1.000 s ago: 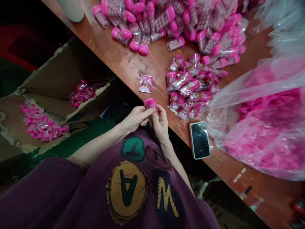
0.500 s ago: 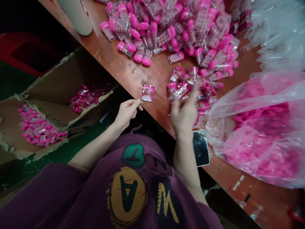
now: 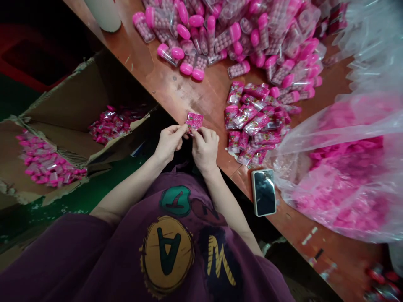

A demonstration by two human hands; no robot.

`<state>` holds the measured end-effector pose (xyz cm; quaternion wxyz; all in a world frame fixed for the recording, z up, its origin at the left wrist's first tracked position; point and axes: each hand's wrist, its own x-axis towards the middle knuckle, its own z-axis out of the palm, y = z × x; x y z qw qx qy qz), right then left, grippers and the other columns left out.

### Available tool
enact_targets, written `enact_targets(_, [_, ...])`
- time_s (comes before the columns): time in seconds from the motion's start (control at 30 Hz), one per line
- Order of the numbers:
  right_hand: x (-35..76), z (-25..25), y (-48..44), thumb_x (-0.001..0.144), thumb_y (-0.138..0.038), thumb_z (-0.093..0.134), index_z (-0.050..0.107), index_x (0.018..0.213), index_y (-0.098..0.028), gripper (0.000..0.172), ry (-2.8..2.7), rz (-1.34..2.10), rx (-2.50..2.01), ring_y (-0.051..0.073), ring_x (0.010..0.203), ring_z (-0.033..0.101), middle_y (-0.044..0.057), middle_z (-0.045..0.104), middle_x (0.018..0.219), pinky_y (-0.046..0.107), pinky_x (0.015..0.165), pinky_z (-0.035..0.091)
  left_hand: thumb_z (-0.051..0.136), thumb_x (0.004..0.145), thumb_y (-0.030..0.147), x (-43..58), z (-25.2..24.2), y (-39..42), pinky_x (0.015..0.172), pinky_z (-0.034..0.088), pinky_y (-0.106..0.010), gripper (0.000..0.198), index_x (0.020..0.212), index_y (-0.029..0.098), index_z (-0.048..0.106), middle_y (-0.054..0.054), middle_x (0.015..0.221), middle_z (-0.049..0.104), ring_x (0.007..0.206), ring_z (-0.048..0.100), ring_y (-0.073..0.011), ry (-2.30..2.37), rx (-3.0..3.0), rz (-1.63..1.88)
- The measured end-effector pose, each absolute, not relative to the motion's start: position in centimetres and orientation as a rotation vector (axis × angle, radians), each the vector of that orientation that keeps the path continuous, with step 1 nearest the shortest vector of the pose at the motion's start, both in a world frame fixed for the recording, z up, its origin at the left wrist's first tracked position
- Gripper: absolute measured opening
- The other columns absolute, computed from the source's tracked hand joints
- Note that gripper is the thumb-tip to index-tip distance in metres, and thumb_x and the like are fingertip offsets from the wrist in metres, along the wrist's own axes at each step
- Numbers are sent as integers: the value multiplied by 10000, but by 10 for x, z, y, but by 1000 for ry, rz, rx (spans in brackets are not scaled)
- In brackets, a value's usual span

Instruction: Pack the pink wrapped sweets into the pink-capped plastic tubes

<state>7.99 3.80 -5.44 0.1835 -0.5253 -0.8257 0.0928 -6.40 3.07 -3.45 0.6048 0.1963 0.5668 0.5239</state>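
Note:
Both hands meet at the near edge of the brown table. My left hand and my right hand pinch a small flat pink printed wrapper between their fingertips, its top standing above the fingers. Just right of my hands lies a pile of labelled pink tubes. Farther back spreads a heap of clear candy tubes with pink caps.
A phone lies face up at the table edge, right of my forearm. A big clear bag of pink caps fills the right side. On the floor at left an open cardboard box holds finished pink tubes.
The pink tube held a second ago has left my hands. My right hand swung out to the labelled pile and came back. Both hands now pinch the wrapper that lay on the table.

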Motion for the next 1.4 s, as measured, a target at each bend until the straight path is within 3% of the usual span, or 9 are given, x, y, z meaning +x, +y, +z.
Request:
enact_targets(0.2, [90, -62, 44, 1045, -254, 500, 735, 1070, -224, 238, -1969, 371, -1324, 227, 1067, 598, 106, 634, 1109, 418, 927, 523, 782, 822, 564, -59, -27, 25, 353, 168, -204, 447, 743, 152, 626, 16, 566, 609, 323, 352, -23, 1279, 447, 1142])
enact_targets(0.37, [103, -55, 33, 1014, -245, 541, 708, 1205, -300, 260, -2010, 382, -1158, 237, 1168, 584, 95, 575, 1302, 446, 966, 538, 814, 811, 423, -55, -13, 23, 363, 155, -211, 326, 755, 124, 696, 10, 602, 610, 334, 336, -13, 1173, 451, 1097])
enact_targets(0.5, [105, -40, 29, 1012, -330, 510, 561, 1389, -301, 382, -1712, 719, -1179, 241, 1273, 576, 108, 539, 1405, 472, 1061, 530, 863, 747, 354, -52, -5, 28, 402, 170, -205, 282, 726, 125, 700, 67, 507, 463, 376, 291, -8, 1153, 436, 1182])
enact_targets(0.63, [100, -27, 35, 937, -424, 663, 522, 1333, -293, 440, -1291, 1200, -1203, 158, 1008, 668, 28, 667, 1092, 341, 937, 580, 894, 696, 360, -46, -4, 30, 430, 195, -206, 302, 709, 122, 709, 61, 518, 466, 416, 313, -14, 1110, 464, 1244])
enact_targets(0.77, [96, -19, 41, 910, -371, 704, 544, 1236, -268, 377, -1139, 1316, -1199, 100, 792, 647, -55, 628, 835, 256, 816, 556, 907, 671, 388, -37, -5, 31, 438, 220, -216, 352, 641, 120, 681, 53, 477, 459, 416, 344, -27, 1131, 460, 1242])
enact_targets(0.93, [92, -13, 49, 952, -345, 638, 543, 1199, -252, 281, -1235, 1226, -1224, 101, 711, 604, -60, 601, 771, 239, 718, 515, 924, 645, 394, -37, -5, 41, 435, 219, -221, 383, 634, 114, 664, 44, 478, 480, 400, 367, -27, 1093, 435, 1203])
enact_targets(1.1, [87, -16, 86, 1019, -425, 511, 607, 1176, -250, 254, -1505, 1149, -1240, 144, 733, 613, 1, 671, 877, 281, 705, 519, 946, 618, 394, -50, -1, 59, 434, 219, -214, 437, 593, 137, 594, 58, 446, 451, 393, 361, -27, 1109, 358, 1300])
enact_targets(1.27, [75, -13, 180, 1013, -202, 394, 688, 1206, -158, 355, -2084, 518, -1345, 266, 1136, 617, 152, 691, 1175, 414, 1023, 486, 973, 579, 354, -73, -2, 67, 421, 188, -191, 477, 606, 137, 549, 54, 528, 496, 401, 347, -7, 1115, 202, 1363])
enact_targets(1.4, [55, -10, 240, 983, -125, 373, 613, 1403, -179, 487, -2526, 196, -1437, 361, 1282, 516, 186, 545, 1491, 510, 1022, 445, 974, 582, 357, -87, -6, 66, 408, 185, -184, 489, 619, 136, 539, 45, 557, 524, 395, 336, 0, 1123, 122, 1348])
